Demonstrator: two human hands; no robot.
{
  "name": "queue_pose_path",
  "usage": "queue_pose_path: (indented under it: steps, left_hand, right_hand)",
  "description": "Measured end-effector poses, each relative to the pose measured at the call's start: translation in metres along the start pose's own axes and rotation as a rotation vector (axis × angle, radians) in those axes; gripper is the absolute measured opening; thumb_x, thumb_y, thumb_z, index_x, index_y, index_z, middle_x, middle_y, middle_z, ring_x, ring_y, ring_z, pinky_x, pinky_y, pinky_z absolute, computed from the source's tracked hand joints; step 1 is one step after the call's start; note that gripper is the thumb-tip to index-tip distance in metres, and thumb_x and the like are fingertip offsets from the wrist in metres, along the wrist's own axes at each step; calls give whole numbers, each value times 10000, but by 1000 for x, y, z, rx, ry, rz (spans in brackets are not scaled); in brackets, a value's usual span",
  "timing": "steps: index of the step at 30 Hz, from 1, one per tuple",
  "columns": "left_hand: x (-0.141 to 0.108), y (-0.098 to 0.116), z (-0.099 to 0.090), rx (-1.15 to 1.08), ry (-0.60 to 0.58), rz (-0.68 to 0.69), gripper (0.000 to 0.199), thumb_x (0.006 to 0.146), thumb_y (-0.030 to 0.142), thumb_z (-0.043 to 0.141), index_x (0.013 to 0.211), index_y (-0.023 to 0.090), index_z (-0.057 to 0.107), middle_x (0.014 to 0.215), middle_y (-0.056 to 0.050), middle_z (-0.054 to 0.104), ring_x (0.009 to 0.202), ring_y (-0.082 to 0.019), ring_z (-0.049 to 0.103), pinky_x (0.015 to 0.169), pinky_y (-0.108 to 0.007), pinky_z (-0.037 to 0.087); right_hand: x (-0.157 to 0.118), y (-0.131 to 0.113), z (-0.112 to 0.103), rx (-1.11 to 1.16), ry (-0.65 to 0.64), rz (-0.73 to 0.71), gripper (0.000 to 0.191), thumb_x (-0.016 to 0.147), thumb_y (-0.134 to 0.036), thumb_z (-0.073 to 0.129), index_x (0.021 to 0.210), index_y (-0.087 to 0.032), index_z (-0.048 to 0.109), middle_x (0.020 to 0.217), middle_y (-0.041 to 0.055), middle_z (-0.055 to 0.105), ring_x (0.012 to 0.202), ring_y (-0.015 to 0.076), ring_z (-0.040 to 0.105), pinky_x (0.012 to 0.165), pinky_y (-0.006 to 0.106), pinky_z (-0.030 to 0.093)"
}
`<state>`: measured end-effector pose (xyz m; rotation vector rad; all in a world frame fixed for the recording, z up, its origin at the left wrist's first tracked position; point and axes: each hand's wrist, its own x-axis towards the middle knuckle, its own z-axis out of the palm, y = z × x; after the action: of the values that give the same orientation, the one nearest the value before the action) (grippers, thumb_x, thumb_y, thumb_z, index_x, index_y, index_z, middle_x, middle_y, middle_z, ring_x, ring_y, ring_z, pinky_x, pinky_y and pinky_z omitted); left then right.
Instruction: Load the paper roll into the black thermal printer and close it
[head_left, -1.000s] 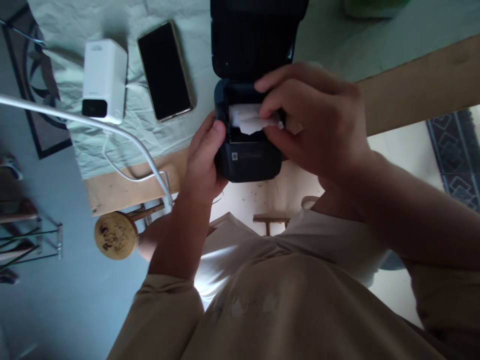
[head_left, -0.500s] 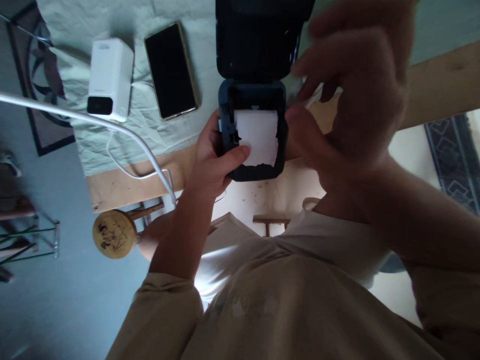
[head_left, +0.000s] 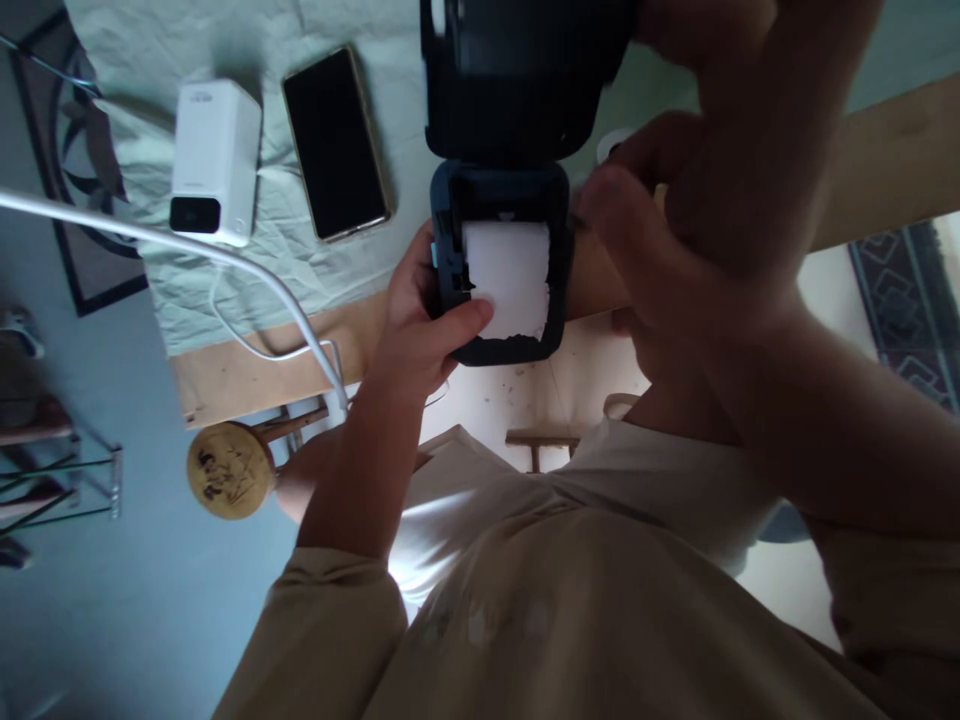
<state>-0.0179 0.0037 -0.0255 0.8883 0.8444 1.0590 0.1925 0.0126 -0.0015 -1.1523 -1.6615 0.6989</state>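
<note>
A small dark printer (head_left: 496,351) sits at the table's near edge with its lid (head_left: 517,90) swung up and back. A white paper roll (head_left: 510,280) with a torn lower edge lies in its bay. My left hand (head_left: 416,335) grips the printer's left side, thumb pressed on the paper's lower left corner. My right hand (head_left: 712,200) is raised and blurred at the lid's right edge; its thumb hovers beside the printer's right side. Whether its fingers grip the lid is unclear.
A black phone (head_left: 335,140) and a white power bank (head_left: 214,160) with a white cable (head_left: 225,262) lie left of the printer on a pale green cloth (head_left: 247,295). The wooden table edge (head_left: 247,378) runs below. A round wooden stool (head_left: 229,470) stands lower left.
My right hand let go of the paper and rose to the lid's right edge. The paper now lies flat in the bay, with my left thumb moved onto it. The lid has tilted slightly.
</note>
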Motion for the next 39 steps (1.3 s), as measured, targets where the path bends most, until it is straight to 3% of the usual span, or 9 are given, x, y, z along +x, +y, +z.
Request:
queue_pose_path:
  steps: [3, 6, 11, 16, 19, 23, 28, 34, 39]
  left_hand:
    - [-3, 2, 5, 25, 68, 10, 384, 648, 182, 835, 997, 225, 681, 824, 32, 668, 674, -70, 642, 655, -185, 555]
    - [-6, 6, 9, 45, 111, 5, 356, 672, 177, 824, 992, 216, 673, 865, 22, 671, 717, -81, 662, 697, -198, 570]
    - [-7, 8, 9, 94, 109, 5, 456, 646, 279, 870, 1046, 231, 656, 894, 12, 672, 805, -145, 712, 653, -210, 575]
    - [-8, 10, 13, 24, 49, 13, 410, 792, 430, 780, 1114, 206, 660, 943, -38, 684, 1164, -238, 680, 833, -268, 620]
    - [-9, 9, 15, 41, 82, 7, 329, 820, 381, 761, 1081, 195, 683, 896, -33, 678, 1106, -224, 701, 731, -223, 606]
    - [-10, 8, 17, 49, 115, 36, 270, 821, 347, 752, 1043, 204, 694, 865, -13, 672, 963, -184, 723, 633, -190, 567]
    - [-8, 9, 19, 52, 55, 24, 293, 869, 421, 692, 1103, 246, 692, 970, -9, 714, 1096, -198, 689, 847, -266, 607]
    - [-1, 6, 18, -43, 150, -42, 358, 982, 484, 483, 1054, 219, 712, 1210, -5, 708, 1304, -232, 584, 1086, -353, 535]
    - [3, 1, 8, -38, 227, -7, 311, 973, 452, 517, 936, 213, 712, 1089, 12, 736, 1111, -196, 671, 1013, -319, 561]
  right_hand:
    - [0, -6, 2, 46, 58, -106, 458, 882, -362, 586, 1282, -170, 473, 1371, 48, 500, 1047, 73, 608, 614, 164, 405]
    - [-3, -9, 4, -3, -34, -172, 313, 900, -366, 570, 1153, -182, 559, 1171, 15, 614, 797, 7, 537, 590, 154, 409]
    - [-6, -7, 6, -154, -141, -204, 396, 906, -403, 556, 1217, -160, 577, 1314, 66, 579, 801, 29, 536, 514, 165, 343]
    - [-7, -7, 8, -150, -176, -174, 455, 906, -441, 565, 1263, -158, 549, 1367, 77, 552, 904, 54, 579, 678, 181, 483]
    - [-6, -6, 10, -122, -193, -176, 469, 898, -460, 579, 1262, -167, 539, 1345, 74, 558, 906, 52, 569, 793, 195, 519]
    - [-6, -5, 11, -77, -233, -96, 494, 866, -449, 626, 1265, -177, 522, 1344, 60, 551, 768, 22, 516, 652, 177, 471]
    - [-9, -3, 14, -51, -181, -105, 454, 877, -429, 613, 1260, -204, 516, 1367, 57, 539, 1150, 100, 596, 622, 167, 472]
    - [-8, -4, 12, -31, -77, -203, 352, 914, -356, 555, 1166, -111, 568, 1226, 86, 596, 1217, 112, 575, 1133, 277, 509]
    - [-8, -8, 10, -54, -119, -200, 397, 900, -359, 549, 1203, -102, 557, 1251, 108, 564, 1262, 132, 551, 892, 199, 584]
